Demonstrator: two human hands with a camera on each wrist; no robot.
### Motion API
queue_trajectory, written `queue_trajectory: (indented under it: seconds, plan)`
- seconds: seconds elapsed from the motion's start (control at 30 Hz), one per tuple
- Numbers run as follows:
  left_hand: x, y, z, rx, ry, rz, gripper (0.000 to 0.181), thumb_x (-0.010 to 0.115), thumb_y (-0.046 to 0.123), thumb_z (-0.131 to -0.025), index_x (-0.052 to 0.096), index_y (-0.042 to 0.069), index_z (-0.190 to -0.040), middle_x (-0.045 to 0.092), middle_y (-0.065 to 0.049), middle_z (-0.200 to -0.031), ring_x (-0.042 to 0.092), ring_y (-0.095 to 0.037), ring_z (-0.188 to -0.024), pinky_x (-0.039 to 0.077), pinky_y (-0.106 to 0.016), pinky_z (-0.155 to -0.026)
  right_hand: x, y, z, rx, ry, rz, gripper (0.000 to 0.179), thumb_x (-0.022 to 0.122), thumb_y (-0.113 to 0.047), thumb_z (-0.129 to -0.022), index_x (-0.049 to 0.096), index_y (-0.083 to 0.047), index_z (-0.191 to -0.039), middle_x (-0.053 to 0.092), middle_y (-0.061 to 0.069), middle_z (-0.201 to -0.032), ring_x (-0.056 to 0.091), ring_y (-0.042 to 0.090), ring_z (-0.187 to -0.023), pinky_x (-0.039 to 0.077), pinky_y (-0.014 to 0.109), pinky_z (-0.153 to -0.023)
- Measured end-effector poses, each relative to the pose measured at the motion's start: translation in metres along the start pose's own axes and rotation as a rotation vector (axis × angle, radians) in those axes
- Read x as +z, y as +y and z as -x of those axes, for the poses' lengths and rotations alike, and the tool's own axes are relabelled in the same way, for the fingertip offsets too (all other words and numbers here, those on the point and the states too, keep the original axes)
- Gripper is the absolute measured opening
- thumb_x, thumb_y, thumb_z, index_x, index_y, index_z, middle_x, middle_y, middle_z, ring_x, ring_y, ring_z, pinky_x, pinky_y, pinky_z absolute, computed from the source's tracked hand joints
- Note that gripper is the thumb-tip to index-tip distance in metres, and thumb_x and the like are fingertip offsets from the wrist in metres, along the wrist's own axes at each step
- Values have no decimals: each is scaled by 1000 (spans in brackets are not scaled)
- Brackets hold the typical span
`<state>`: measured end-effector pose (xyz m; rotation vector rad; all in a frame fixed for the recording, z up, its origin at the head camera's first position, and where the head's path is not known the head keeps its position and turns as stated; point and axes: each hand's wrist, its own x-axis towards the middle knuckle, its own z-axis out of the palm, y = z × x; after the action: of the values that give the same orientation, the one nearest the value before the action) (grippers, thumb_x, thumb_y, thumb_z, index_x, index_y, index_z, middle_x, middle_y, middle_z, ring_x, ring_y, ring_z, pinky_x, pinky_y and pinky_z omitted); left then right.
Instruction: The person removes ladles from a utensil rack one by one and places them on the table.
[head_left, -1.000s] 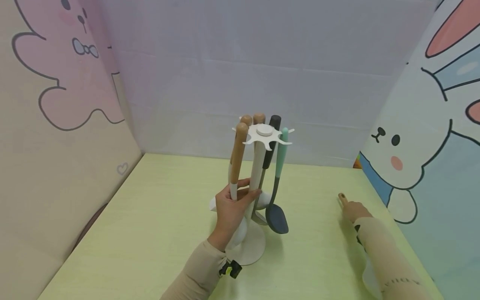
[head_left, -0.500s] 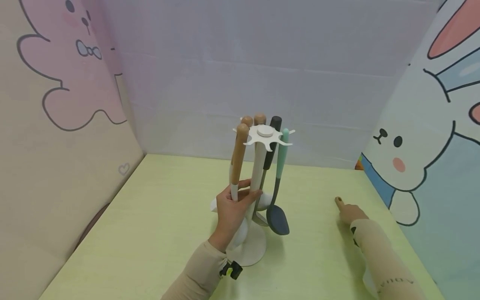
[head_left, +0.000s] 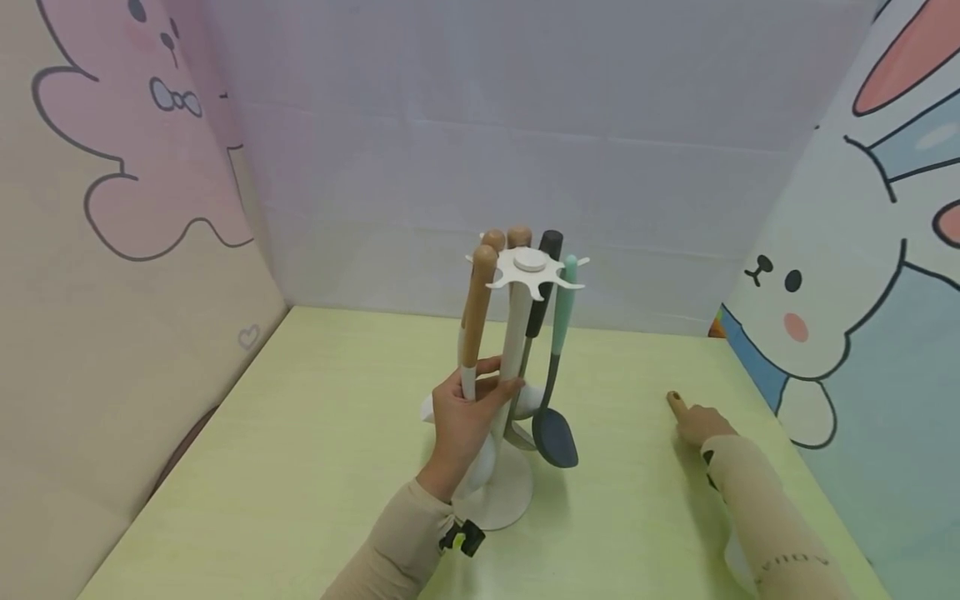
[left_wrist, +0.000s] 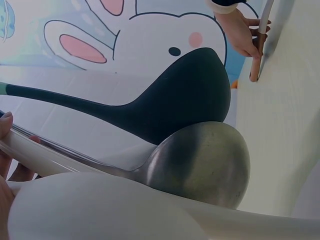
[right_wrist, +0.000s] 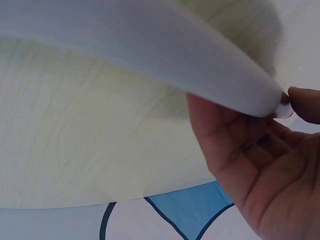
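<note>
A white utensil stand (head_left: 516, 333) rises mid-table, its top a ring of hooks. My left hand (head_left: 461, 417) grips its pole, thumb across the front, close behind a hanging wooden handle (head_left: 478, 304). More tools hang around it: a dark turner (head_left: 555, 437) with a mint handle and a steel ladle (left_wrist: 205, 165) with a black handle. At the right my right hand (head_left: 705, 425) holds a white kitchen utensil (right_wrist: 215, 65) by its wooden handle (head_left: 676, 404), handle end pointing away from me. My forearm hides most of its white head (head_left: 738, 567) in the head view.
The pale yellow table (head_left: 337, 400) runs back to a plain light wall (head_left: 420, 167). Cartoon-printed panels, a pink bear (head_left: 142, 183) at left and a rabbit (head_left: 817, 292) at right, close in both sides. The stand's round base (head_left: 502, 500) sits on the table.
My right hand, with the utensil, has shifted slightly left, mostly in the first half second. My left hand keeps its grip on the stand, which stays in place.
</note>
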<state>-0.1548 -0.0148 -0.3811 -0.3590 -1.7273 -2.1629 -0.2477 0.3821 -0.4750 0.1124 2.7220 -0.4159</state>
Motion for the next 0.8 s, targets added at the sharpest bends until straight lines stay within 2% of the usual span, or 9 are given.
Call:
queue_trajectory:
  seconds: [0.07,0.17,0.27,0.37,0.43,0.57,0.67,0.73,0.8]
  plan:
    - [0,0,0,-1,1,-6,29,79,-2,-81,69,-8,-108,72,-19,-107,73,-31,-91,57,-43,-83,-1,1,2,46,10,-49,98,7,-61,-101,31,27,-136,42,47,-131,57,51,-103,43,59,-92]
    - [0,-1,0,2,-4,-10,29,79,-2,-81,69,-8,-108,72,-19,-106,73,-30,-91,57,-43,-83,-5,3,3,22,28,-33,95,15,-61,-102,35,27,-131,55,41,-111,60,40,-83,46,53,-81]
    - [-1,-1,-1,-1,-7,-12,29,79,-2,-81,69,-8,-108,72,-18,-106,73,-29,-91,56,-44,-84,-10,1,6,-14,59,-5,88,22,-59,-103,41,26,-120,60,27,-86,57,30,-67,46,49,-74]
    - [-1,0,-2,-4,1,-16,29,79,-2,-81,69,-7,-108,72,-17,-106,73,-30,-91,56,-45,-85,-16,-7,11,-45,82,28,77,26,-53,-105,45,22,-111,58,18,-74,58,28,-64,48,51,-77]
    - [-1,1,-2,-9,10,-25,29,79,-1,-81,69,-6,-108,72,-17,-106,73,-30,-91,56,-44,-84,-21,-15,16,-67,94,38,65,31,-47,-106,46,17,-108,58,16,-73,59,29,-66,48,53,-78]
    - [-2,3,0,16,20,-51,33,81,1,-80,70,-3,-110,72,-16,-107,73,-29,-93,57,-40,-84,-34,-34,30,-125,135,40,47,41,-30,-104,46,16,-115,61,28,-90,63,40,-83,49,56,-78]
    - [-7,5,4,114,41,-98,35,83,-2,-77,70,-3,-110,73,-16,-105,73,-31,-92,57,-35,-82,-45,-50,44,-155,163,15,46,47,-24,-102,42,15,-125,60,36,-106,62,49,-96,50,57,-79]
    - [-13,9,6,242,71,-157,36,84,-3,-75,70,-5,-108,73,-17,-100,73,-31,-87,58,-32,-78,-52,-61,53,-179,187,-5,48,49,-24,-101,40,15,-129,60,36,-107,62,49,-95,50,57,-78]
    - [-22,17,6,392,122,-236,34,85,-1,-74,71,-6,-104,74,-18,-94,73,-28,-81,58,-29,-74,-60,-71,64,-213,219,-25,49,50,-24,-101,39,14,-130,62,32,-101,64,43,-88,51,55,-75]
